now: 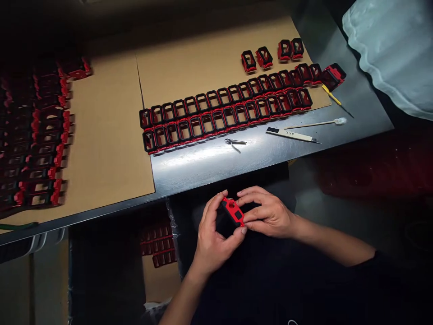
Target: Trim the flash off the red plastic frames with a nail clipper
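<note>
Just off the front edge of the bench, a small red and black plastic housing (233, 211) is held up between both hands. My left hand (214, 232) grips it from the left, thumb at the lower end and fingers at the upper end. From the right, my right hand (265, 213) pinches its side with bent fingers. A round hole and a squarish opening show in its red face. Beyond the hands, two long rows of similar black-rimmed red frames (212, 100) stand side by side on cardboard (108, 135).
Nippers (235, 142), a white-handled craft knife (294, 134), a cotton-tipped stick (314, 123) and a yellow-handled pick (332, 95) lie on the metal bench (189, 169). More housings (43, 135) crowd the left. White cloth (395, 54) hangs at right. Below, further housings (158, 243) sit on cardboard.
</note>
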`<state>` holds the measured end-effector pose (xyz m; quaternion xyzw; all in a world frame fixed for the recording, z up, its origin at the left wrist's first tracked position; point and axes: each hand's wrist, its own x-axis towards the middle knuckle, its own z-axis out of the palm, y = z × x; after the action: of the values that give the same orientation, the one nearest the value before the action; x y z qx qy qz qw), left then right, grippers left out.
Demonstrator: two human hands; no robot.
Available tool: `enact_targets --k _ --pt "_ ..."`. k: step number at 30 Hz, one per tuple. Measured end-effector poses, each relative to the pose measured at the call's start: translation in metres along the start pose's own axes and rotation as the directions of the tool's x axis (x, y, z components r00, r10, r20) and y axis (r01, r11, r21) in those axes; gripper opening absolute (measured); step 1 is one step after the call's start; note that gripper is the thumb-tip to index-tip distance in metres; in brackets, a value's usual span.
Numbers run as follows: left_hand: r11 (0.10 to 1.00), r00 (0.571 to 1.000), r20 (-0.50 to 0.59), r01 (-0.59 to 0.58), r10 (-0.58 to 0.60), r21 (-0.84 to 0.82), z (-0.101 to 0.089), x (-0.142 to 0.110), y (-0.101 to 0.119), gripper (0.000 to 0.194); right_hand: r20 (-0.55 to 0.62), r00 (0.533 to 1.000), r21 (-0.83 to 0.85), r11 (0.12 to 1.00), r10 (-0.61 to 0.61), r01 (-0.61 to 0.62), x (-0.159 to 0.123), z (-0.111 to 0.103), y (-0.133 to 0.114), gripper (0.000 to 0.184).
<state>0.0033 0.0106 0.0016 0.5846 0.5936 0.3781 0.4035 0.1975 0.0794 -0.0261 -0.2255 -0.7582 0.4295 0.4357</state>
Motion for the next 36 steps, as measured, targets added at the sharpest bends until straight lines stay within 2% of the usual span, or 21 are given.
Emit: enact_targets --k 4,8,12,15,17,19,21,24,28,32,36 --pt "0.998 1.000 0.016 0.004 -0.003 -0.055 0.001 -0.003 -0.003 0.076 -0.001 1.000 -0.045 0.999 -0.014 0.014 0.001 0.000 -0.001 0.011" --pt "0.992 0.997 0.059 0.056 -0.049 -0.111 0.003 -0.006 -0.008 0.077 -0.006 0.999 -0.075 0.997 -0.034 0.033 0.000 0.001 0.001 0.013" --pt "0.990 0.995 0.035 0.097 -0.094 -0.106 0.006 -0.010 -0.014 0.078 -0.005 0.999 -0.098 0.995 -0.037 0.036 -0.002 0.004 0.001 0.010" --pt "0.994 0.998 0.021 0.064 -0.063 -0.092 0.008 -0.011 -0.016 0.077 0.004 0.999 -0.036 0.999 0.041 -0.040 -0.002 0.001 -0.002 0.006" --pt "0.998 1.000 0.020 0.016 -0.015 -0.061 0.009 -0.011 -0.015 0.077 0.006 0.990 0.079 0.987 0.140 -0.140 0.000 -0.004 -0.005 0.008" --pt "0.999 0.999 0.028 -0.040 0.040 -0.007 0.009 -0.010 -0.014 0.079 0.024 0.959 0.237 0.930 0.282 -0.280 0.004 -0.008 -0.007 0.008" --pt "0.994 0.996 0.037 -0.088 0.086 0.060 0.009 -0.009 -0.013 0.083 0.088 0.899 0.379 0.821 0.428 -0.427 0.009 -0.011 -0.009 0.012" --pt "0.976 0.987 0.038 -0.160 0.156 0.148 0.009 -0.008 -0.013 0.088 0.210 0.813 0.503 0.654 0.543 -0.566 0.014 -0.011 -0.012 0.023" --pt "0.938 0.962 0.043 -0.273 0.271 0.215 0.010 -0.004 -0.014 0.091 0.288 0.768 0.590 0.526 0.572 -0.612 0.016 -0.005 -0.013 0.027" --pt "0.902 0.934 0.074 -0.356 0.348 0.244 0.009 -0.001 -0.012 0.092 0.306 0.746 0.592 0.495 0.592 -0.636 0.014 -0.002 -0.013 0.028" --pt "0.888 0.926 0.108 -0.377 0.362 0.263 0.004 -0.002 -0.009 0.096 0.286 0.745 0.642 0.457 0.602 -0.616 0.012 -0.002 -0.009 0.026"
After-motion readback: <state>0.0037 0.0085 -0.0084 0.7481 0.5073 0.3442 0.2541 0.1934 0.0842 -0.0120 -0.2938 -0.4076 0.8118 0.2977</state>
